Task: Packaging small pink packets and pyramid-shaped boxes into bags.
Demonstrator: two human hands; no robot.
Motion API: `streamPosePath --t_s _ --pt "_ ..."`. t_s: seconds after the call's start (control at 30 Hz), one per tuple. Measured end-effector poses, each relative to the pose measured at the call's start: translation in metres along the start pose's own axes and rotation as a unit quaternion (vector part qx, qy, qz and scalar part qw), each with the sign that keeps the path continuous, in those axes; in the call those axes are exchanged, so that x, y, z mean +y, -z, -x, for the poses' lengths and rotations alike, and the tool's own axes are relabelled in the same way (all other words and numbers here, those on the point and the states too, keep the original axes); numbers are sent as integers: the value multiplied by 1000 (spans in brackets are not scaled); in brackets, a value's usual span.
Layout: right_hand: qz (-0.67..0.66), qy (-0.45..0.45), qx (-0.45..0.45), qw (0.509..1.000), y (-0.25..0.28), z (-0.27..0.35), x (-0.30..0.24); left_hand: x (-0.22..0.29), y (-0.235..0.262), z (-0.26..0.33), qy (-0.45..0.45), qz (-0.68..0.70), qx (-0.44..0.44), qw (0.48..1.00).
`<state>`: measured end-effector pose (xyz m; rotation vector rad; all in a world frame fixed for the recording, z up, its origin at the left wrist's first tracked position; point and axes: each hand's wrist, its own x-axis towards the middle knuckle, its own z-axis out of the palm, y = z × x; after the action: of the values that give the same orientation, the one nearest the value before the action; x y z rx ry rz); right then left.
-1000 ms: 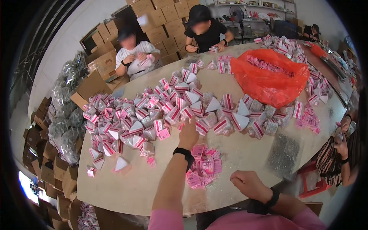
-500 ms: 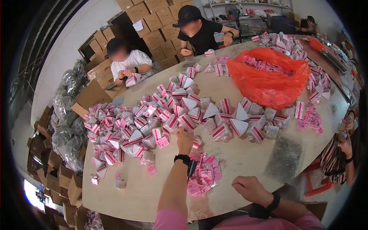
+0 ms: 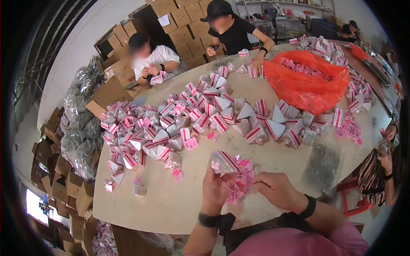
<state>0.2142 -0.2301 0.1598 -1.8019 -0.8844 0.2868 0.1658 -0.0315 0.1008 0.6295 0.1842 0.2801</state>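
My left hand (image 3: 215, 191) is raised over the near part of the table, closed on a wedge-shaped packet (image 3: 225, 162) in clear wrap with white sides and a dark pink stripe. Just right of it, my right hand (image 3: 277, 190) is closed, its thumb and fingertips pinched together; whatever they hold is too small to make out. Below and between both hands lies a pile of small pink cards (image 3: 245, 173), partly hidden by the packet and my left hand. A large heap of similar wedge packets (image 3: 162, 136) spreads across the table beyond.
A red plastic bag (image 3: 309, 96) with pink packets inside stands at the far right. A dark flat sheet (image 3: 322, 166) lies right of my hands. Two co-workers sit across the table, another at the right edge. Cardboard boxes (image 3: 77, 198) pile up at the left.
My left hand has come back from the heap with a wedge packet and now holds it near my right hand. The far co-worker's hand has reached to packets on the table.
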Motion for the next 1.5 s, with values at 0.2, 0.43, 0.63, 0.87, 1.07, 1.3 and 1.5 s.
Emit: streamPosePath --t_s 0.2,0.43,0.63,0.87,1.07,1.3,1.5 --pt "80 128 0 989 -20 -11 -17 -17 -3 45 -121 -59 -3 991" --pt "135 158 -1 978 -33 -6 -21 -18 -17 65 -225 -141 58 962" --pt "145 160 -3 976 -36 -6 -26 -20 -15 71 -225 -129 54 964" --pt "145 152 -6 978 -37 -3 -30 -23 -16 76 -239 -153 61 957" --pt "135 147 8 980 -36 0 -32 -24 -18 79 -253 -204 72 943" --pt "139 138 18 980 -39 2 -32 -24 -23 83 -352 -320 95 874" --pt "174 144 31 974 -46 3 -26 -28 -16 83 -399 -390 108 823"
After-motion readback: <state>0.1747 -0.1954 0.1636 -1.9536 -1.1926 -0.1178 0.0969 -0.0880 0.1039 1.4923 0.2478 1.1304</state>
